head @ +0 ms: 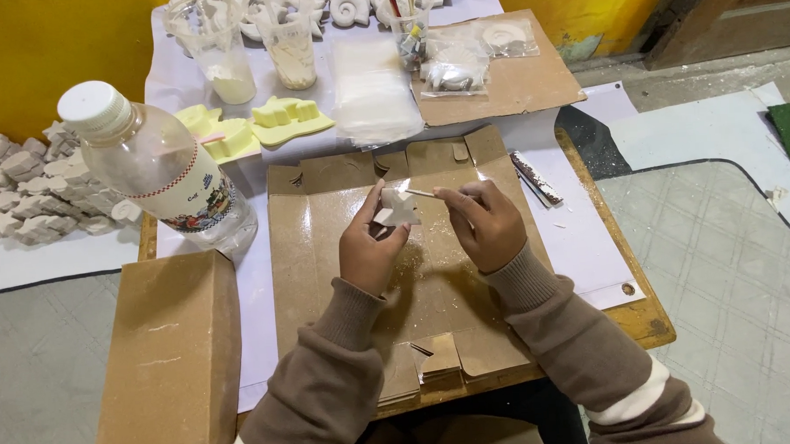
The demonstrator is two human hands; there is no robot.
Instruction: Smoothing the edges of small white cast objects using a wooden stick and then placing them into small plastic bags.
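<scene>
The left hand [367, 249] grips a small white plaster star [398, 207] between thumb and fingers, holding it up over the flattened cardboard sheet [327, 277] near the middle of the desk [648, 323]. The right hand [485, 223] pinches a thin stick [422, 193], whose tip touches the star's upper right point; both hands are closed on what they hold.

To do this well, I judge the star should stay braced against the left thumb so it cannot twist while the stick works along its edge. Light, short strokes look wiser than pressure, since a plaster point could chip. Keeping the piece low over the cardboard would let crumbs fall onto the sheet, which already carries a scatter of pale flecks.

At the left edge of the desk a clear plastic bottle [161, 169] with a white cap leans close to the left forearm, and a careless elbow could tip it. A brown cardboard box [172, 361] stands at the near left corner. Toward the far edge lie yellow moulds [256, 126], a stack of clear plastic bags [373, 96], plastic cups [218, 44] with white powder, and a small cup of brushes [410, 24]. White plaster shells [348, 5] sit along the far edge, and more pale castings [26, 195] are heaped beyond the desk's left side.
</scene>
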